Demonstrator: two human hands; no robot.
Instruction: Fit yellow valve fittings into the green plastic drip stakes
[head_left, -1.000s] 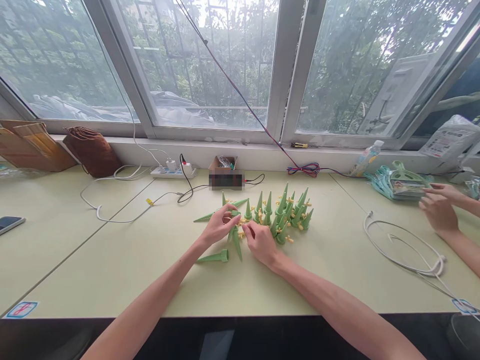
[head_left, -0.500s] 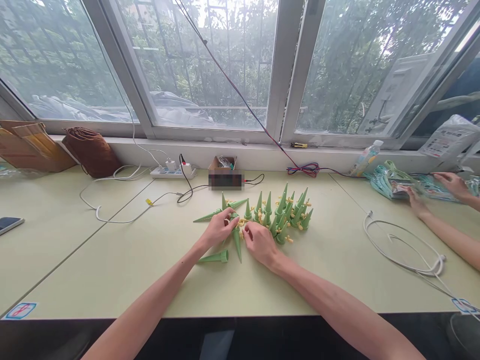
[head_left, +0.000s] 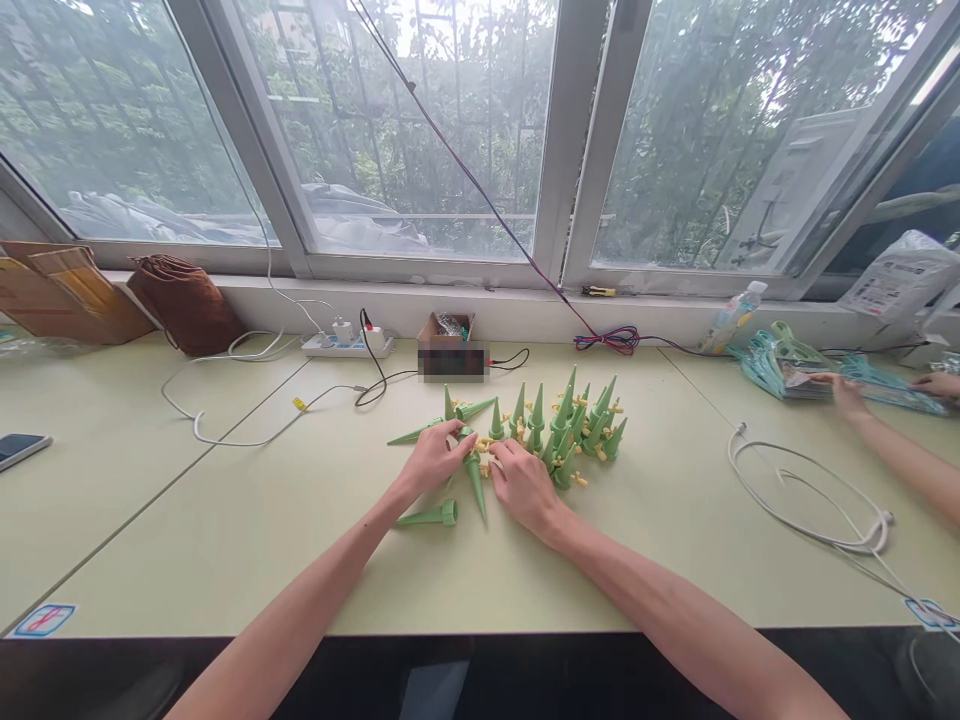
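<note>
A big window (head_left: 420,120) stood far past both hands, and a long pale table (head_left: 225,560) was under them. Far off to the left of the left hand, by the window, were a cardboard box (head_left: 71,295) and a brown bag (head_left: 184,305). A bunch of green cones (head_left: 561,425) stood close together, points up, just past the right hand and to its right. The left hand (head_left: 433,458) had its thumb and fingers closed on a green piece (head_left: 466,436). The right hand (head_left: 525,487) was curled just beside it; I could not tell if its fingers were pinching anything. One loose cone (head_left: 427,514) lay on its side, just nearer than the left hand. A tiny yellow bit (head_left: 482,446) sat between the two hands, by the right fingertips.
</note>
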